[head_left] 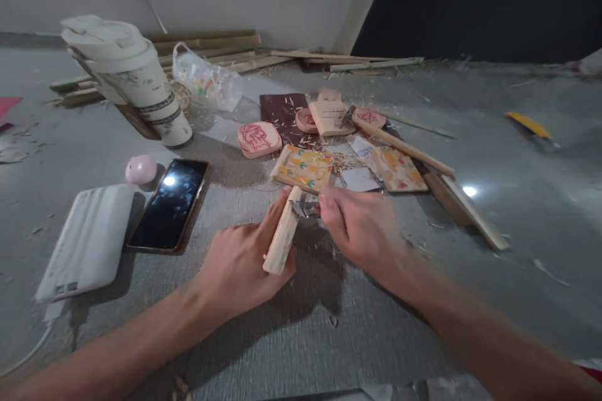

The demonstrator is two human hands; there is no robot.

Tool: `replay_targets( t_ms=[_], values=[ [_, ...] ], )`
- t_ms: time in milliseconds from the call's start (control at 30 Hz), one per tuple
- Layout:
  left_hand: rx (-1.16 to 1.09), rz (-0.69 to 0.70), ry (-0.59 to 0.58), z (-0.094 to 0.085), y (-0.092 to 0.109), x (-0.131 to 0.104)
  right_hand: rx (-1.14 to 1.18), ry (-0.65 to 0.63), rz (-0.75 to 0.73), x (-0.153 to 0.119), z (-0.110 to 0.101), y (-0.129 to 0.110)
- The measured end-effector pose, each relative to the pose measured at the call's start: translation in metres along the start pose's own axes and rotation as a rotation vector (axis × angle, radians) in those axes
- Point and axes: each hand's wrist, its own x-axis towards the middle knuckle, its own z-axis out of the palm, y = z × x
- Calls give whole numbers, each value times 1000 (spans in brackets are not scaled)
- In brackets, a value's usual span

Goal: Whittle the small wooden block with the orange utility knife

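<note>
My left hand (237, 263) is closed around a pale wooden stick (283, 238), which tilts up and away from me. My right hand (364, 225) grips a knife whose short metal blade (306, 207) rests against the stick near its far end. The knife's handle is hidden inside my fingers. Just beyond my hands lies a flat block with a yellow fruit pattern (303, 166), and a similar patterned block (399, 169) sits farther right. Behind them is a pinkish carved stamp block (258, 139) with red lines.
A paper cup (136, 84), smartphone (172, 203), white power bank (89, 241) and small pink object (141, 169) stand at left. A wooden-handled tool (409, 149) and wood strip (475, 213) lie right, a yellow cutter (529, 124) beyond. Bamboo lengths (211, 42) line the wall; shavings are scattered.
</note>
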Motion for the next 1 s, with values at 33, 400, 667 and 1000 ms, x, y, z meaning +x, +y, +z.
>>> replay_targets(
  t_ms=[33, 400, 667, 1000],
  values=[
    [-30, -15, -4, 0, 0, 1, 6, -4, 1, 0, 0, 0],
    [-665, 251, 87, -9, -23, 1, 70, -23, 39, 0, 0, 6],
    [-1649, -89, 73, -16, -23, 13, 101, -50, 30, -1, 2, 9],
    [-1407, -167, 203, -8, -27, 16, 134, -41, 8, -1, 4, 10]
  ],
)
